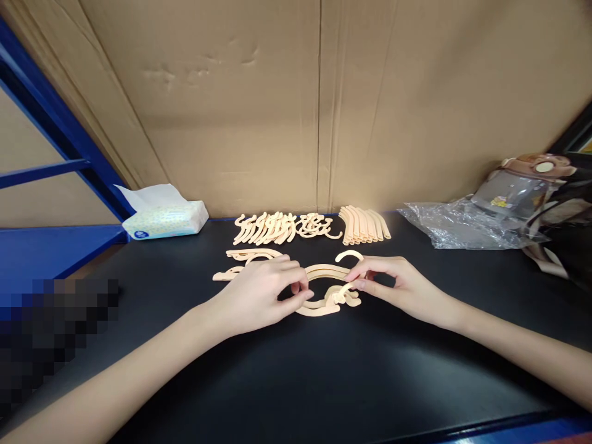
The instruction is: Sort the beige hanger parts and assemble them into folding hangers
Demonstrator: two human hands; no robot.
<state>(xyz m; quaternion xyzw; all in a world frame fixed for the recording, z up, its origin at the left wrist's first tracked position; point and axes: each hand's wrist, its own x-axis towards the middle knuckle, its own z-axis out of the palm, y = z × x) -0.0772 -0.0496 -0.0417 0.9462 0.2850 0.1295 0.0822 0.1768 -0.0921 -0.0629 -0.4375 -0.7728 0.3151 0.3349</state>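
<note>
My right hand pinches a small curved beige hook piece between thumb and fingertips, over several beige curved parts on the black table. Beside them my left hand has its thumb and fingers bent together at the left end of these parts; what it grips there is hidden by the fingers. A long curved piece spans the space between both hands. One more small hook shows just above my right fingers. Other beige parts lie partly under my left hand.
At the back of the black table lie wavy beige pieces, small hooks and stacked curved bars. A tissue pack stands back left. Clear plastic and a bottle are at the right, before a cardboard wall.
</note>
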